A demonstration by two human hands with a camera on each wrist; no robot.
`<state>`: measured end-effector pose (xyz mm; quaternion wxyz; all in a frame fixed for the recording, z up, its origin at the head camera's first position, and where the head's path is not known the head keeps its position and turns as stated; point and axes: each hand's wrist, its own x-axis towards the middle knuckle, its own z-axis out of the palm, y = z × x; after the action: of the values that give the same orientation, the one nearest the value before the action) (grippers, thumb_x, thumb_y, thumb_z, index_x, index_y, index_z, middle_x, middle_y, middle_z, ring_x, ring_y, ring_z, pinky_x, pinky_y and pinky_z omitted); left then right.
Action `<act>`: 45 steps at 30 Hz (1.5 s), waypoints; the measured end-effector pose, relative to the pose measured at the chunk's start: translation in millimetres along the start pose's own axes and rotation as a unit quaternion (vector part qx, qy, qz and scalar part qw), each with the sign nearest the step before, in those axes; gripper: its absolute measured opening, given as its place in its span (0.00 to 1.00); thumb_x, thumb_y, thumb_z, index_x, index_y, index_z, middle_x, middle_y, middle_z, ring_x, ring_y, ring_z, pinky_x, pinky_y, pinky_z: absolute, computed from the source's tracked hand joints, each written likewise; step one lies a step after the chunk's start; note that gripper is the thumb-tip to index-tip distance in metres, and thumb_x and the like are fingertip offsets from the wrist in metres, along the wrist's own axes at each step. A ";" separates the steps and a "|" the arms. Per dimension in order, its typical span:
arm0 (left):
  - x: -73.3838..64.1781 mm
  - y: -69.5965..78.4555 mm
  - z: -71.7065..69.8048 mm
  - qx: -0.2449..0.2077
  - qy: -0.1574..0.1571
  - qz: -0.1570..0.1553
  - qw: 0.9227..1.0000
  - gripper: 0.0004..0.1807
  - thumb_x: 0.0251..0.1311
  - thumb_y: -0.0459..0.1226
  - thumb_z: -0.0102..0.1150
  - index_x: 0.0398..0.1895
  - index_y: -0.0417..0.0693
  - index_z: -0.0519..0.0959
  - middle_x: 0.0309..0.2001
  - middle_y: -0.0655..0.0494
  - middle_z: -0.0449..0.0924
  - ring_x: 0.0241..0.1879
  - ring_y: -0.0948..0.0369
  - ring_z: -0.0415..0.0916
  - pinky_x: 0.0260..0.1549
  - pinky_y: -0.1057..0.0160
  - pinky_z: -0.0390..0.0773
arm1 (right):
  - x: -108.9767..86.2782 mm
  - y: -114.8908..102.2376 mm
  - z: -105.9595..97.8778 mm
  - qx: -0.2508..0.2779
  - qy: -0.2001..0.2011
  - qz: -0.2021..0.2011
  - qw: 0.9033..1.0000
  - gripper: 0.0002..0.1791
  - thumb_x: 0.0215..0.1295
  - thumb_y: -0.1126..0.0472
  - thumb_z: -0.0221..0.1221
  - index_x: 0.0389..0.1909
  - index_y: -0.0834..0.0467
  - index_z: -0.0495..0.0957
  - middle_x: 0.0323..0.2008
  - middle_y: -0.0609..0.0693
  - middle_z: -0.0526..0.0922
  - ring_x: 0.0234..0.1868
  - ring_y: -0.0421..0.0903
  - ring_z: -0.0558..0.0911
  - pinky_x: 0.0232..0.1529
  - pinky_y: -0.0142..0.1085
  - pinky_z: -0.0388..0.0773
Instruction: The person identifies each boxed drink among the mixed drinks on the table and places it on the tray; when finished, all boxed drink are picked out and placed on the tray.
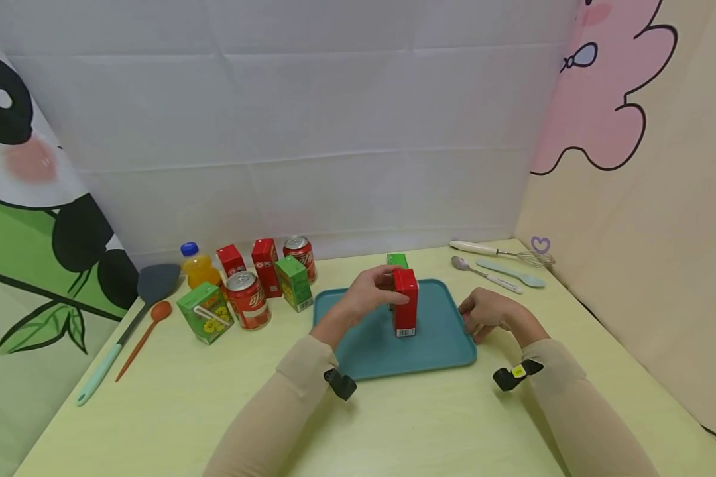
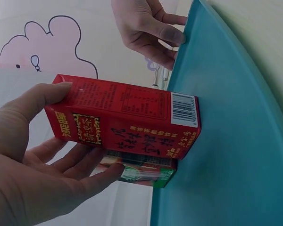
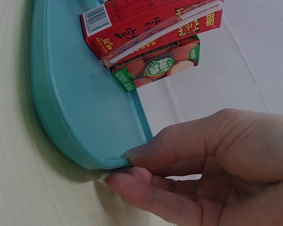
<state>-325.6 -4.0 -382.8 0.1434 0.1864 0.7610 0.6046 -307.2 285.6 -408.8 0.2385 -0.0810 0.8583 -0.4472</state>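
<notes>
My left hand (image 1: 366,293) grips a red drink carton (image 1: 406,308), thumb on one side and fingers on the other, near its top. The carton stands upright over the blue-green tray (image 1: 358,354); a white straw (image 3: 165,33) runs along its side in the right wrist view. Just behind it is a green juice carton (image 3: 155,68), partly hidden by the red one in the head view. At the tray's right edge, my right hand (image 1: 490,311) pinches the rim between thumb and fingers.
Left of the tray stand two soda cans (image 1: 249,301), red cartons (image 1: 266,265), green cartons (image 1: 205,311) and an orange juice bottle (image 1: 199,266). A spatula (image 1: 158,281) and an orange spoon (image 1: 161,311) lie farther left. A whisk (image 1: 477,248), a spoon (image 1: 461,263) and a pale utensil (image 1: 528,279) lie back right.
</notes>
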 end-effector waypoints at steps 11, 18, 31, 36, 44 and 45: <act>-19.4 -1.4 -28.4 0.040 0.054 0.008 0.998 0.34 0.59 0.47 0.70 0.69 0.54 0.71 0.62 0.51 0.77 0.59 0.54 0.75 0.59 0.48 0.75 | 1.0 0.9 0.4 -0.004 -0.001 0.005 1.000 0.30 0.55 0.80 0.59 0.62 0.81 0.67 0.56 0.70 0.76 0.47 0.55 0.84 0.37 0.47 0.86; -39.2 -20.6 -51.9 0.066 0.088 0.043 0.993 0.30 0.62 0.43 0.68 0.68 0.52 0.72 0.61 0.49 0.77 0.58 0.52 0.77 0.57 0.48 0.77 | 0.3 3.9 2.1 -0.004 -0.002 0.003 1.000 0.30 0.55 0.79 0.59 0.61 0.81 0.68 0.57 0.71 0.76 0.47 0.55 0.84 0.36 0.46 0.86; -48.1 -25.3 -108.5 0.157 0.265 0.107 0.945 0.30 0.59 0.35 0.70 0.65 0.42 0.73 0.65 0.41 0.70 0.62 0.44 0.68 0.59 0.41 0.72 | -1.7 2.4 0.4 -0.001 -0.007 -0.008 1.000 0.29 0.56 0.79 0.59 0.61 0.80 0.69 0.55 0.69 0.77 0.46 0.55 0.83 0.37 0.47 0.86; -33.8 -35.1 -114.7 0.175 0.317 0.126 0.923 0.28 0.60 0.34 0.68 0.64 0.42 0.73 0.67 0.43 0.67 0.65 0.46 0.65 0.61 0.42 0.71 | -0.9 -0.1 -3.6 -0.006 -0.001 0.000 1.000 0.29 0.54 0.79 0.59 0.60 0.80 0.69 0.53 0.67 0.78 0.44 0.53 0.84 0.36 0.47 0.86; -29.2 -43.9 -117.7 0.181 0.363 0.108 0.908 0.33 0.55 0.28 0.67 0.66 0.39 0.70 0.69 0.38 0.61 0.68 0.42 0.57 0.62 0.38 0.67 | 1.9 -0.8 -1.6 0.004 -0.003 -0.003 1.000 0.29 0.53 0.80 0.58 0.59 0.80 0.70 0.48 0.64 0.80 0.39 0.51 0.84 0.35 0.46 0.86; -28.9 -45.0 -118.6 0.176 0.366 0.098 0.909 0.34 0.55 0.27 0.67 0.67 0.39 0.70 0.70 0.38 0.60 0.68 0.42 0.57 0.62 0.39 0.67 | 1.4 -0.8 -1.3 0.003 -0.003 -0.001 1.000 0.29 0.53 0.80 0.58 0.59 0.80 0.71 0.47 0.64 0.80 0.39 0.50 0.83 0.35 0.45 0.86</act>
<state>-357.5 -129.0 -399.9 -0.2401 0.0478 0.8320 0.4978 -309.2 285.5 -408.0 0.2408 -0.0827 0.8560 -0.4499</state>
